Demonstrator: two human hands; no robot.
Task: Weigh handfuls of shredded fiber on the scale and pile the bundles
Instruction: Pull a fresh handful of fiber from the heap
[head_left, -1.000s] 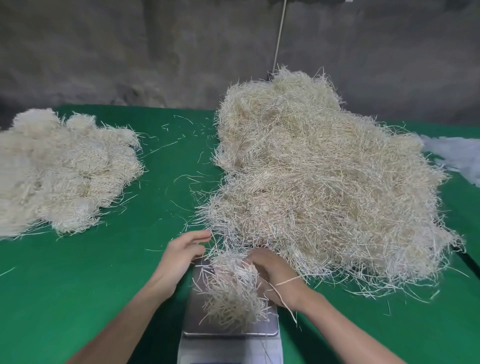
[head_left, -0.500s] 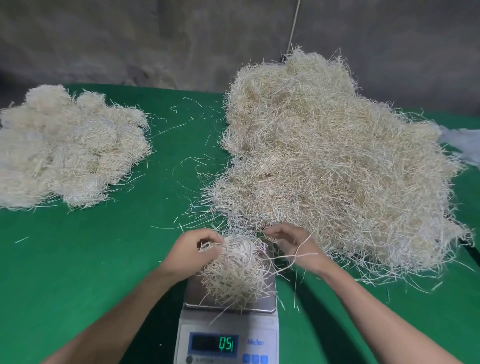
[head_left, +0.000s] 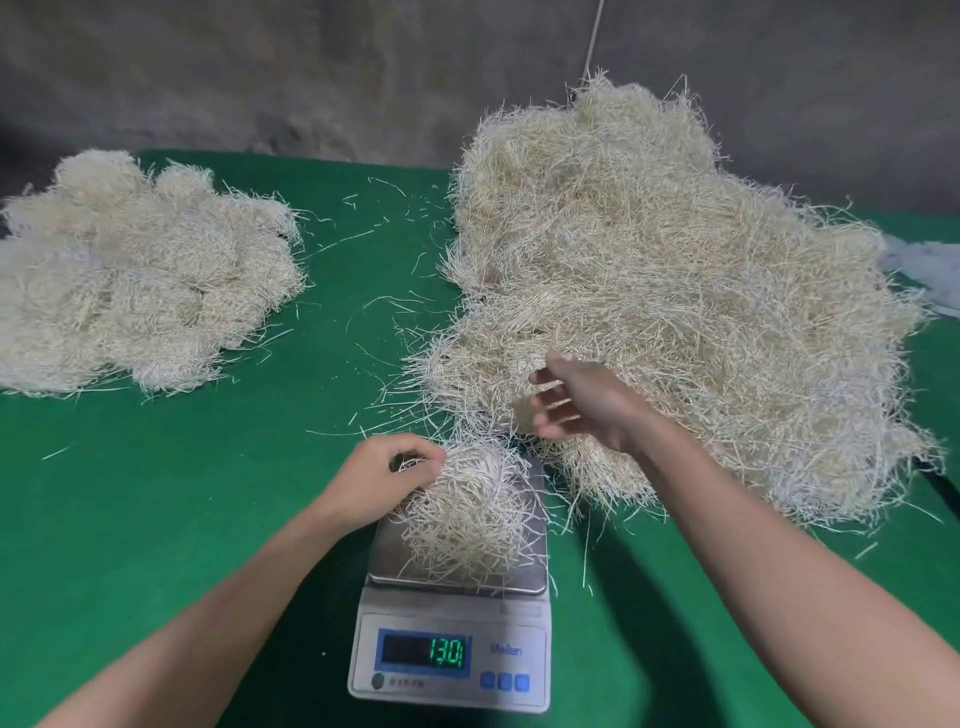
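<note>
Head view shows the scale (head_left: 453, 616) at 6 o'clock on the green bench (head_left: 182, 493). Which step is this?

Weighing, I'd say. One handful of fiber (head_left: 467, 519) lies on the pan and the display (head_left: 426, 651) is lit. I read one-three-zero, though the decimal point is unclear.

And the hands?

Left hand (head_left: 387, 475) sits at 10 o'clock of the handful, fingers curled into its edge and pinching strands. Right hand (head_left: 576, 402) hovers over the near edge of the loose heap (head_left: 675, 291) at 1 o'clock, fingers spread wide. It is blurred, and I see nothing gripped in it.

Topping up or trimming?

Cannot tell. A hand over the heap suggests a pinch more may be wanted, but that's a guess.

What does the next move call for?

A small, light adjustment, then both hands clear of the pan so the reading settles. The left hand touching the fiber probably disturbs it. Strands overhanging the pan at 3 o'clock should be tucked in. After that, the handful gets gathered whole and carried to the pile of bundles (head_left: 135, 280) at 10 o'clock, well apart from the scale.
</note>
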